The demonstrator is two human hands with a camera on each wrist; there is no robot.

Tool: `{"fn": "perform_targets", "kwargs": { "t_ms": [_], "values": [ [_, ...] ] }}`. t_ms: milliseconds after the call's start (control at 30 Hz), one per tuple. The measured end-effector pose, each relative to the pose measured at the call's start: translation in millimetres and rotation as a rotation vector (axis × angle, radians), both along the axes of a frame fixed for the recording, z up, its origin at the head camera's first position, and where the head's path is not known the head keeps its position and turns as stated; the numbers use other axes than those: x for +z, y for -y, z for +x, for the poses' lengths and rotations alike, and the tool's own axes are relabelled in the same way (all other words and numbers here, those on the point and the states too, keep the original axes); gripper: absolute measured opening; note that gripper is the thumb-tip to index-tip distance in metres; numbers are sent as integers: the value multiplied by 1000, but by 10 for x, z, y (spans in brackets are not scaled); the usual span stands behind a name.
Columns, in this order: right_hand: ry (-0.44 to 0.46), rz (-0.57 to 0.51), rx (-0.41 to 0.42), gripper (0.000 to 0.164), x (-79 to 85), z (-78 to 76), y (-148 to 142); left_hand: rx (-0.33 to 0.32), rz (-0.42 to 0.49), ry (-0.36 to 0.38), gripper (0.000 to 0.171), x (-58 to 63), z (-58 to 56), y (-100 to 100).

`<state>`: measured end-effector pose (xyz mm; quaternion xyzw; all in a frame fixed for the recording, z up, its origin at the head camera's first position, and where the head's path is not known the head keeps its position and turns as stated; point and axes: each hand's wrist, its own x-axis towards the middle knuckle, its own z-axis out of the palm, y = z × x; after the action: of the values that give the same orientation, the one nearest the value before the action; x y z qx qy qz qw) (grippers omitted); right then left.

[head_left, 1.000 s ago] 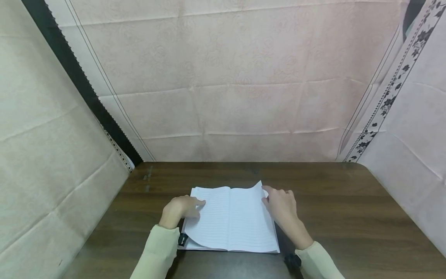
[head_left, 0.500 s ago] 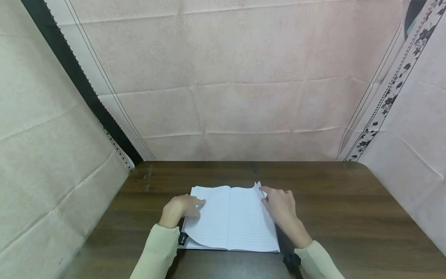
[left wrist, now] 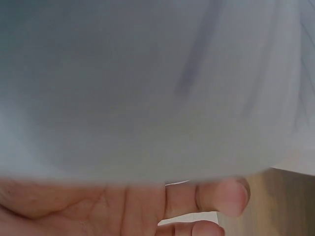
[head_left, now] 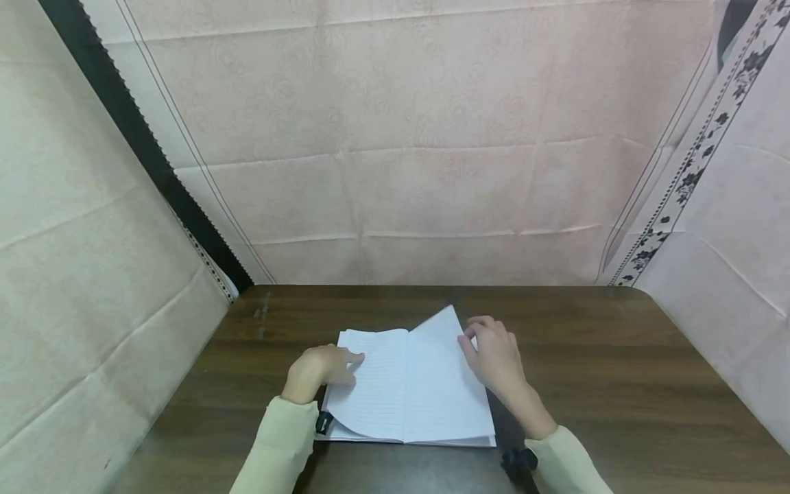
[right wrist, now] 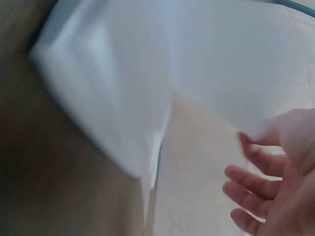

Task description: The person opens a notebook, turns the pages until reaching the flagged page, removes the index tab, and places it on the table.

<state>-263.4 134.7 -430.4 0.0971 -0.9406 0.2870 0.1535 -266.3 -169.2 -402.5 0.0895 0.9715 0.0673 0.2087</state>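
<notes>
An open lined notebook (head_left: 405,384) lies on the table, its pages spread to both sides. My left hand (head_left: 319,370) holds the left-hand pages at their outer edge, thumb on top; in the left wrist view its fingers (left wrist: 221,196) show below a blurred page (left wrist: 123,98) that fills most of the picture. My right hand (head_left: 496,357) is at the outer edge of a right-hand page (head_left: 441,370), which stands lifted with its top corner raised. In the right wrist view, thumb and index finger pinch that page (right wrist: 221,54); the other fingers are loosely bent.
The brown wooden table (head_left: 586,363) extends around the notebook on all sides. Pale cloth (head_left: 432,171) hangs behind it and at both sides. A dark device is strapped at each wrist.
The right-hand page has risen, its top corner now higher and its surface showing no lines. My right hand's fingers have shifted at the page edge. My left hand has stayed still.
</notes>
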Motion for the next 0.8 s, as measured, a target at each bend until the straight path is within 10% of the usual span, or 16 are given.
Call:
{"fn": "perform_targets", "kwargs": {
  "t_ms": [400,633,800],
  "values": [
    [554,-732,191,31,51,81,162,-6,3,2,53,15,17,-6],
    [660,-1062,389,34,-32,93,271,-22,-6,-10,53,30,6,-18],
    [663,-1069,444,43,-106,164,453,-20,-23,-5,53,23,3,-11]
  ]
}}
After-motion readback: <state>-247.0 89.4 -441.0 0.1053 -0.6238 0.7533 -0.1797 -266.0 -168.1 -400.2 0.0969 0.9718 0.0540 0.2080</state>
